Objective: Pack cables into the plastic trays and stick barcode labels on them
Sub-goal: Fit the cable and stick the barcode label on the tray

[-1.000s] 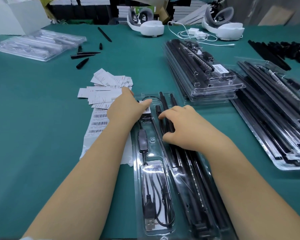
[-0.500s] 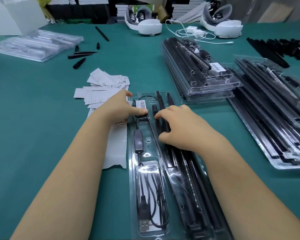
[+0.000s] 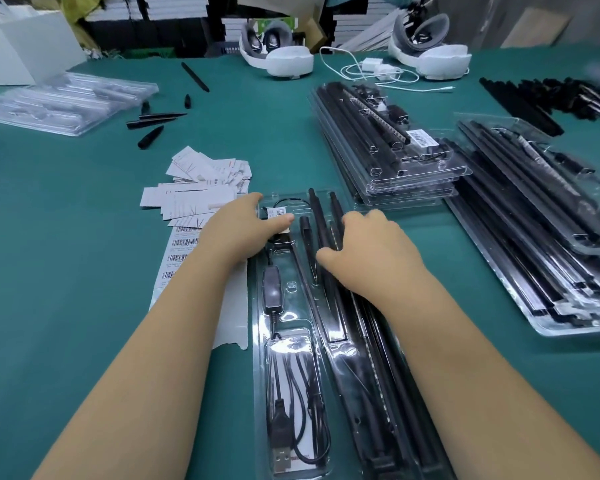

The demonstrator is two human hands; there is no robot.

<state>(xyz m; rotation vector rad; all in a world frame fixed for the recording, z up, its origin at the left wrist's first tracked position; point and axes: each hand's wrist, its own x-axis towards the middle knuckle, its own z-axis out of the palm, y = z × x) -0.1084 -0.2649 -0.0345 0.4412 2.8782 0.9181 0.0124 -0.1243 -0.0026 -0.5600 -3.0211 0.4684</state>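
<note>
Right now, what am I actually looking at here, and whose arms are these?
They belong to a person, not a machine; the camera sits on their head, looking down at a green table. In front lies a clear plastic tray packed with a USB cable and black rods. The left hand presses a small barcode label onto the tray. The right hand rests on the rods. A label sheet lies left; finished trays are stacked right.

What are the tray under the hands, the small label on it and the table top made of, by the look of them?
Tray: thin clear moulded plastic, glossy; its contents show through and it glares. Label: white paper, matte, with a printed barcode; probably a sticker. Table top: a green matte covering with no glare, perhaps a rubber mat or cloth.
</note>
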